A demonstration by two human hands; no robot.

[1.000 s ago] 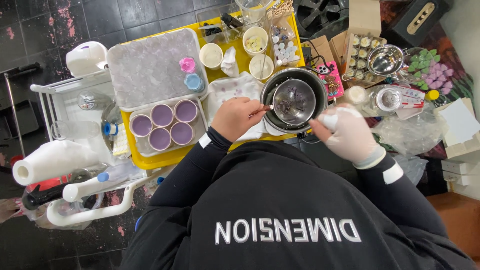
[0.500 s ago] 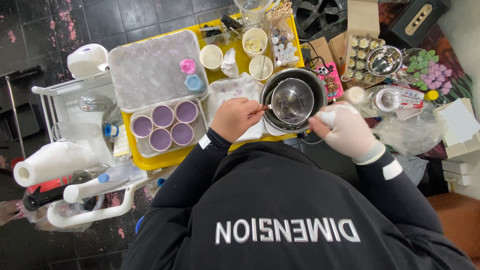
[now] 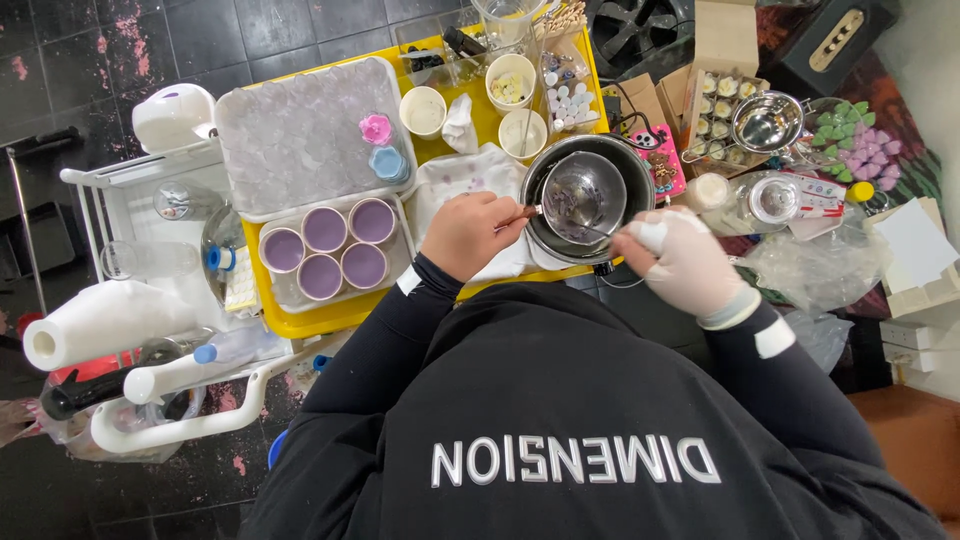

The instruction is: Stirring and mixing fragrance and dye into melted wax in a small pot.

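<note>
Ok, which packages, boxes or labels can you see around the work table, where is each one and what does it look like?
Cardboard box: top right, behind the table, plain brown, upright.
Egg-style tray: right of the black pot, brown card, rows of small pale pieces.
Pink card: beside the pot, flat, pink with cartoon figures.
Labelled clear bottle: far right, lying down, white, red and green label.
White box: right edge, plain.

A small craft workshop: a melting pot [image 3: 590,200], filled purple moulds [image 3: 325,250] and paper cups [image 3: 510,80] crowd a yellow tray [image 3: 300,322].
</note>
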